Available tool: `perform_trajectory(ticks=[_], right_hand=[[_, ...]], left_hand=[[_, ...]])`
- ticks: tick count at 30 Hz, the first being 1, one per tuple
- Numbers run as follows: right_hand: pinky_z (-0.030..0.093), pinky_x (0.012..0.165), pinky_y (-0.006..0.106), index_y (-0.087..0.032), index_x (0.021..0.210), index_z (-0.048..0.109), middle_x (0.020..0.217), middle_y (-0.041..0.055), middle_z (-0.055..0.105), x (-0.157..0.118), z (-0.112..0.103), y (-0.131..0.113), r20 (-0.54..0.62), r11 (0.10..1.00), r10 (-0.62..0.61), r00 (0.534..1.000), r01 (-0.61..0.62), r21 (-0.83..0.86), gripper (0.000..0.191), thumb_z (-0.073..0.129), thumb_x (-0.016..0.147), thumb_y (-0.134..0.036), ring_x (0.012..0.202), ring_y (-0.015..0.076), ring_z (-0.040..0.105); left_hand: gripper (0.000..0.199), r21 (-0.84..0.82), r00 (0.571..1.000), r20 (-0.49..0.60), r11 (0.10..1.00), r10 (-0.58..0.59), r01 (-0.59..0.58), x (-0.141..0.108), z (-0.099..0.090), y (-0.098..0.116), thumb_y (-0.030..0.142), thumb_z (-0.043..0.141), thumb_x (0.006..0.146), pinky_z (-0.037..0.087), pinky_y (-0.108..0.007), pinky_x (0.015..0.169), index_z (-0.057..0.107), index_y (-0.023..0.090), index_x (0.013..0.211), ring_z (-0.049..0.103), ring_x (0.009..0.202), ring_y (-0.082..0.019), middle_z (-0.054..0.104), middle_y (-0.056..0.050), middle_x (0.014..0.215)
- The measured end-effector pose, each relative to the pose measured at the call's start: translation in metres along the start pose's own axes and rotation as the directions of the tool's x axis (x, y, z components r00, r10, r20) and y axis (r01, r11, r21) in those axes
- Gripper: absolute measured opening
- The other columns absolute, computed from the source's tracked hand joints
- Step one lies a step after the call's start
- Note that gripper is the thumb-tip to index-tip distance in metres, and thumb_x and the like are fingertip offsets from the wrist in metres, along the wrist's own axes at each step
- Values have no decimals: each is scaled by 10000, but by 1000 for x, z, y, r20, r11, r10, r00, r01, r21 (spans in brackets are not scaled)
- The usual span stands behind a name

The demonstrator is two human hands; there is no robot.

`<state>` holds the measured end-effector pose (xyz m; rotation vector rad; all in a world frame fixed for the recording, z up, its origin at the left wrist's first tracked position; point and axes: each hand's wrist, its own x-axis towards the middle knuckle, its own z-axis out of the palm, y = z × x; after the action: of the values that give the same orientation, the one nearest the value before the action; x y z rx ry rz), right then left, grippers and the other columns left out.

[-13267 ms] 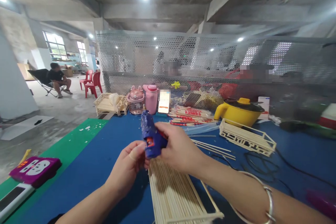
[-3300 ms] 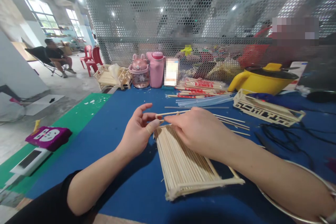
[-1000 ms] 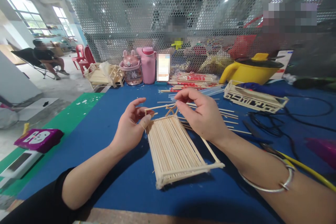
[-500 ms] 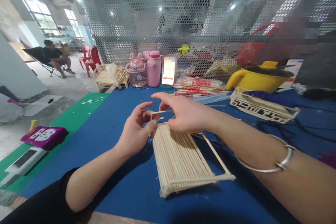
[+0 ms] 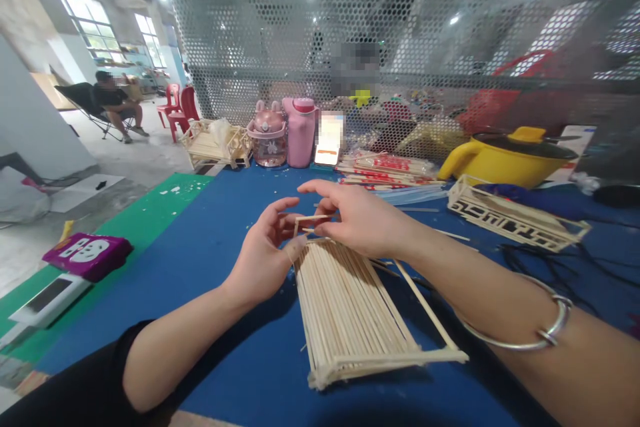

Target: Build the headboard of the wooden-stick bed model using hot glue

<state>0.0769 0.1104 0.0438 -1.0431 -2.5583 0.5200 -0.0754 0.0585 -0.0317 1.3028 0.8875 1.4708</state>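
Note:
A panel of pale wooden sticks (image 5: 355,300) laid side by side lies on the blue tabletop, with raised sticks at its far end and along its right side. My left hand (image 5: 265,253) is closed on the far left corner, its thumb against the near face of an upright stick. At the far end my right hand (image 5: 363,217) pinches a thin wooden stick (image 5: 313,218) close to that corner. Its index finger reaches over toward my left fingertips. The right fingertips are partly hidden. Whitish glue-like lumps show at the near left corner.
A smaller stick frame (image 5: 517,213) and a yellow pot (image 5: 510,157) stand at the right. Bundled sticks (image 5: 385,167), a lit phone (image 5: 329,140) and pink bottles (image 5: 301,133) line the back. A purple box (image 5: 87,255) lies left. Someone sits far back left (image 5: 117,103).
The view has shifted slightly, so everything appears a little further right. Both hands stay at the far left corner of the stick panel, with little visible change in their grip.

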Motion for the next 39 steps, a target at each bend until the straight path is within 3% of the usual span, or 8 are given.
perform_trajectory(ticks=[4,9,20,30,39], right_hand=[[401,675,241,-202,1288,472,814,-2,686,-1,-2,-2,19,999,-21,1000,22,-24,555,550,750,-92,757,137,598],[395,681,261,-213,1277,476,834,13,696,2,-4,-7,58,990,-58,997,64,-122,560,516,736,-75,786,161,610],[383,676,277,-195,1315,426,840,35,698,4,-1,-6,64,933,-216,974,225,-281,562,499,768,-87,783,193,607],[428,760,310,-152,1436,255,905,67,687,4,-4,-6,117,952,-208,971,228,-206,704,496,780,-62,838,197,606],[433,754,307,-139,1450,218,868,54,681,6,-4,-4,111,958,-213,971,229,-170,739,509,776,-60,834,197,613]], left_hand=[[441,13,999,-52,1000,-3,4,-2,0,0,97,596,758,480,-308,837,440,203,1157,616,965,-156,626,-25,954],[426,53,993,-121,998,-19,26,-1,0,0,112,606,746,477,-295,815,458,196,1136,609,888,-134,597,9,847],[409,54,990,-143,998,-5,13,0,0,-2,146,636,727,472,-296,778,470,196,1098,591,819,-124,588,11,836],[413,112,990,-136,994,22,-7,0,0,-2,147,637,733,484,-284,763,484,204,1113,604,822,-125,590,9,845],[415,109,988,-154,994,-3,20,0,1,1,141,643,718,492,-282,773,492,198,1100,600,828,-122,577,14,825]])
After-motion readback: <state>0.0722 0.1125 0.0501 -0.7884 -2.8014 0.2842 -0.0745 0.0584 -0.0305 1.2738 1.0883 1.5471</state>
